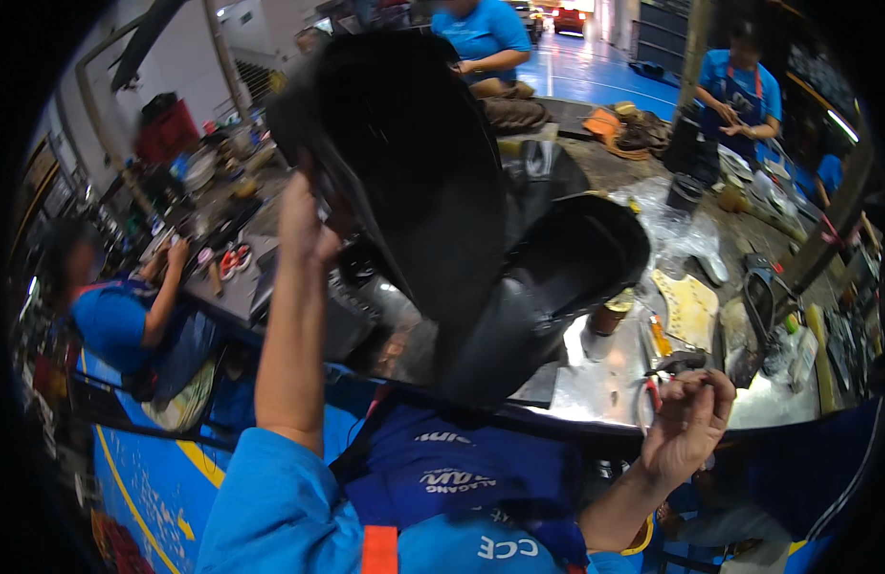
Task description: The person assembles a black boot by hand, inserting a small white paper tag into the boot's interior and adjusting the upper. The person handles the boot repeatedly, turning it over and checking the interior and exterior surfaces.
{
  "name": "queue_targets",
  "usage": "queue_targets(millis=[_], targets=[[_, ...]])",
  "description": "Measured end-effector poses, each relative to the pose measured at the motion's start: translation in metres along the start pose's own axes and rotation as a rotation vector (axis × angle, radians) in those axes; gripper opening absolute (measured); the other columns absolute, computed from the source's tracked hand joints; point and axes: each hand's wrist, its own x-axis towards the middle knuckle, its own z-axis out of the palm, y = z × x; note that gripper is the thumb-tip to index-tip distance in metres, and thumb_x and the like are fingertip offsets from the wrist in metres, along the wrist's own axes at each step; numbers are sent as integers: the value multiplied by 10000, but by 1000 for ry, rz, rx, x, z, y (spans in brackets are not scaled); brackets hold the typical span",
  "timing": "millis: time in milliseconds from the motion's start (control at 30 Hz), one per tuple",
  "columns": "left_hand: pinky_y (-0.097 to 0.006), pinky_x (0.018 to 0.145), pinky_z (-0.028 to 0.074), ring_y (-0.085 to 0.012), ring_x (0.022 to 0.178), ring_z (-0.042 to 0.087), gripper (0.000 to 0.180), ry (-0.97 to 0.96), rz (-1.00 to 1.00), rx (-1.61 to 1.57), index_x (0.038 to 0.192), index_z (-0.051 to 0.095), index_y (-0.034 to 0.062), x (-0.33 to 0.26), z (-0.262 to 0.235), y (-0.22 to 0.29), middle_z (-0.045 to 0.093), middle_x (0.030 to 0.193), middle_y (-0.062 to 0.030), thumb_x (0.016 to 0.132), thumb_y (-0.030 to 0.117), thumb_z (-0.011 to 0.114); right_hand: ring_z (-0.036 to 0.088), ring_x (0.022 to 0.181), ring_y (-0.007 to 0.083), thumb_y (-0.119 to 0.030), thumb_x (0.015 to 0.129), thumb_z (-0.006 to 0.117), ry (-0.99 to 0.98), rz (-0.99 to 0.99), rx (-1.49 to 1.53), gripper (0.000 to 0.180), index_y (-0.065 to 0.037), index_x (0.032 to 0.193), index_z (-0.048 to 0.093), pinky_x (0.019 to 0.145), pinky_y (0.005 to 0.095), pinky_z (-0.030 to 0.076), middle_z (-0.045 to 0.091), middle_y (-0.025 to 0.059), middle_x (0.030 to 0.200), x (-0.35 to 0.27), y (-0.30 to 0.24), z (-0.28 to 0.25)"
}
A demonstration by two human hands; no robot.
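My left hand (pixel 313 215) is raised, gripping the edge of a large black leather-like piece (pixel 404 163). It has a deep, open, hollow shape, like a bag or case, and is blurred at its upper left. Its lower part (pixel 567 268) spreads to the right over the table, with a second dark hollow. Some of my left fingers are hidden behind it. My right hand (pixel 691 421) is lifted by the table's front edge, fingertips pinched; I cannot make out anything between them. Beside it are red-handled scissors (pixel 650 397) and a dark tool (pixel 678 362).
On the worktable (pixel 596 383) sit a small brown jar (pixel 610 314), an orange-handled tool (pixel 660 335), a yellowish sheet (pixel 686 306) and clear plastic (pixel 677 225). Co-workers stand at the left (pixel 117 316), far side (pixel 481 43) and right (pixel 744 96). A wooden post (pixel 830 230) rises at right.
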Motion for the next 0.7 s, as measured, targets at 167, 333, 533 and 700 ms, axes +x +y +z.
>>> queue_targets(millis=[167,333,533,700], targets=[[-286,459,487,-155,527,589,265,108,-411,-172,802,599,110,-54,-96,-36,623,680,-37,856,347,492,603,701,164,48,801,520,-342,334,-208,133,44,925,569,658,264,502,588,117,811,-25,48,82],[-324,551,522,-200,564,600,178,285,-424,-443,730,576,44,-80,-128,-63,600,644,-88,805,167,471,588,691,132,-23,812,558,-562,535,-364,100,44,882,583,641,250,500,601,99,768,-35,109,131],[-332,578,526,-202,600,609,161,304,-457,-356,763,581,38,-81,-130,-61,609,692,-89,790,159,478,542,727,108,16,760,579,-779,306,-640,58,23,811,607,676,215,452,535,62,839,-43,167,158],[-344,601,533,-208,643,620,205,259,-439,-454,839,572,30,-86,-128,-53,617,743,-91,843,180,433,561,752,132,35,742,589,-752,284,-736,72,25,812,605,691,237,462,544,78,852,-49,191,170]])
